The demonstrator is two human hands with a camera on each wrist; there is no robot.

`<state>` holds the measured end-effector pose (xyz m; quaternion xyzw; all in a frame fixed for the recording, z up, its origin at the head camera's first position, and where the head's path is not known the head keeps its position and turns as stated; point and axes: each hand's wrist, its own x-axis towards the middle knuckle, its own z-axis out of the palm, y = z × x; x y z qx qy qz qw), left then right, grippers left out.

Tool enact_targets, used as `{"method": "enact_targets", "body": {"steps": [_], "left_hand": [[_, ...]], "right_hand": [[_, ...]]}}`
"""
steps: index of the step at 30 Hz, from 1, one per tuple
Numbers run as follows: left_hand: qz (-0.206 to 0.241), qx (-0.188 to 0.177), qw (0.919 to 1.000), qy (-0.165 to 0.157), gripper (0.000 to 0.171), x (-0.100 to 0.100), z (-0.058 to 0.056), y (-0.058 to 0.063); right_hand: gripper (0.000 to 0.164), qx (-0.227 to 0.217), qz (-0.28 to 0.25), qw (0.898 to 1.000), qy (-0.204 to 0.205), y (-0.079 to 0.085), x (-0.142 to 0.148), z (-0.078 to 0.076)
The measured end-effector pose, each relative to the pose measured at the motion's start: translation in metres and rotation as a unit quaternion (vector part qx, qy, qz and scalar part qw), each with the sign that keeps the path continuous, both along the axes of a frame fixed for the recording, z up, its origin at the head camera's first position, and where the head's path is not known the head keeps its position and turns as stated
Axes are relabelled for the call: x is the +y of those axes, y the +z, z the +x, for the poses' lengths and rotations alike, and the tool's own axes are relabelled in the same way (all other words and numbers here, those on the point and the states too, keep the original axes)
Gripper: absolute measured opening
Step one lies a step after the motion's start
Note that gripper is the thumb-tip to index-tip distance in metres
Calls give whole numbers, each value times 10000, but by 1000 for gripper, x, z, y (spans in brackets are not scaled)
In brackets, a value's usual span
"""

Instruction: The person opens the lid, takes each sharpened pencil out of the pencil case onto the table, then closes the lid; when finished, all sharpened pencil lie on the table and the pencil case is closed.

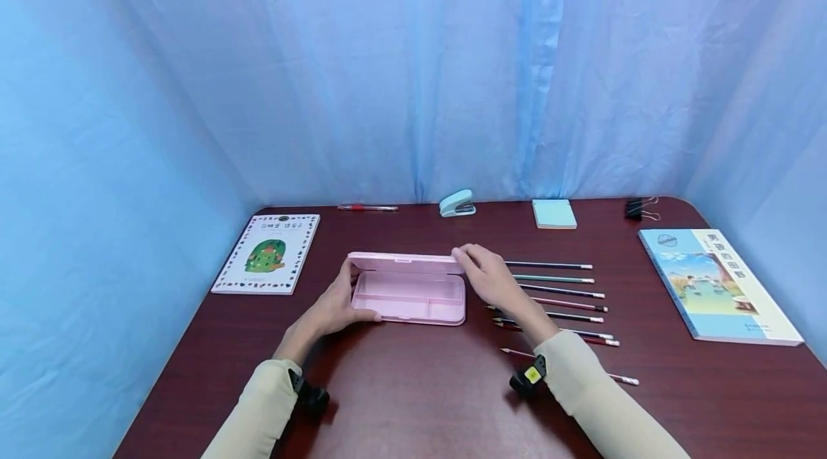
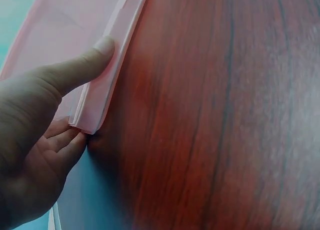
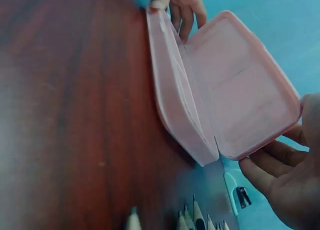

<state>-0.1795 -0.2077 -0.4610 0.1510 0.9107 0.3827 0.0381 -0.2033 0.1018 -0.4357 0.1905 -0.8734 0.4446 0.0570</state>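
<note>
A pink plastic pencil case [image 1: 394, 307] lies in the middle of the table with its lid [image 1: 403, 263] tilted up on the hinge side. Divided compartments show inside, with nothing in them. My left hand [image 1: 332, 307] grips the case's left end: in the left wrist view the thumb lies over the front wall [image 2: 111, 79] and the other fingers are round the end. At the lid's right end, my right hand [image 1: 492, 279] holds its edge. The right wrist view shows the thumb and fingers at the rim of the raised lid [image 3: 245, 89].
Several pencils [image 1: 549, 265] lie side by side right of the case, partly under my right forearm. Along the back are a red pen [image 1: 368, 208], a stapler [image 1: 457, 204], sticky notes [image 1: 554, 214] and a black binder clip [image 1: 639, 209]. Books lie left [image 1: 265, 256] and right [image 1: 717, 286].
</note>
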Motion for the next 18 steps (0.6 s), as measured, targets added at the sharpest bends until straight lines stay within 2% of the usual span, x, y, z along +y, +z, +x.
{"method": "enact_targets", "body": {"steps": [3, 6, 10, 14, 18], "left_hand": [[-22, -85, 10000, -44, 118, -2, 1, 2], [186, -460, 9988, 48, 103, -6, 1, 5], [424, -894, 9947, 272, 82, -10, 1, 10], [55, -896, 9955, 302, 84, -10, 0, 10], [-336, -663, 9970, 198, 90, -7, -1, 8]], "right_hand": [[38, -88, 204, 9995, 205, -3, 4, 8], [40, -265, 394, 9978, 462, -7, 9, 14], [54, -368, 700, 9940, 754, -11, 13, 19], [74, -517, 988, 9897, 900, -14, 13, 22], [83, -708, 1257, 9861, 829, -17, 11, 25]]}}
